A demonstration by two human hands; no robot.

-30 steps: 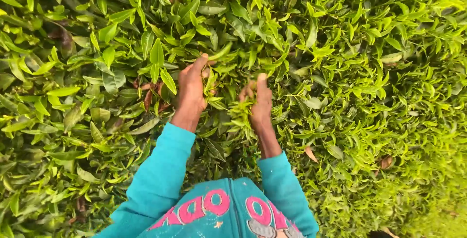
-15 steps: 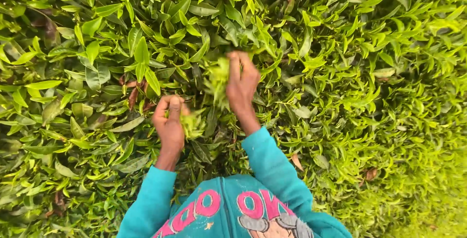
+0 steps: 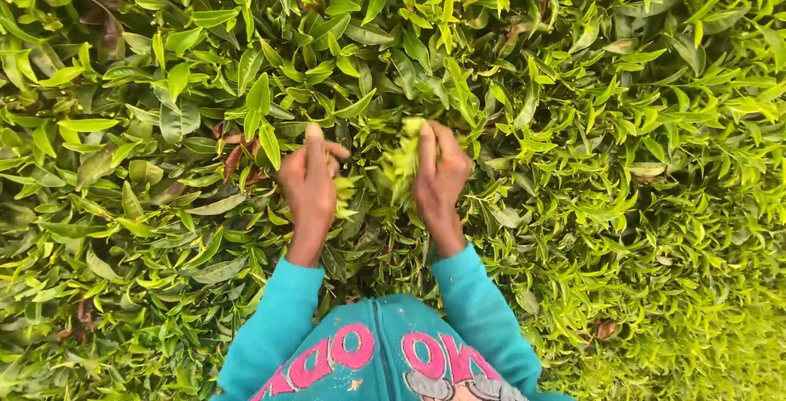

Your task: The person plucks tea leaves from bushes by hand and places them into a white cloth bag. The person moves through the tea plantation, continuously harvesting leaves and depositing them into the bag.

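right fingers (image 3: 427,149) closed round a tuft of picked leaves (image 3: 401,163), held just above the bush (image 3: 573,122) | left hand (image 3: 309,178) curled on a smaller bunch (image 3: 344,192), beside the right hand (image 3: 440,176) | advice: bunches are best kept loosely gripped, unbruised; only pale tips are nipped | teal sleeves (image 3: 278,319) below.

The bush (image 3: 573,122) is all plant matter: the large leaves (image 3: 180,114) at the upper left look smooth and glossy, while the small shoots (image 3: 696,229) at the right look soft and more matt. The picked leaves (image 3: 401,163) in the middle are thin and tender. The sleeves (image 3: 278,319) at the bottom are knitted cloth, matt and slightly fuzzy.
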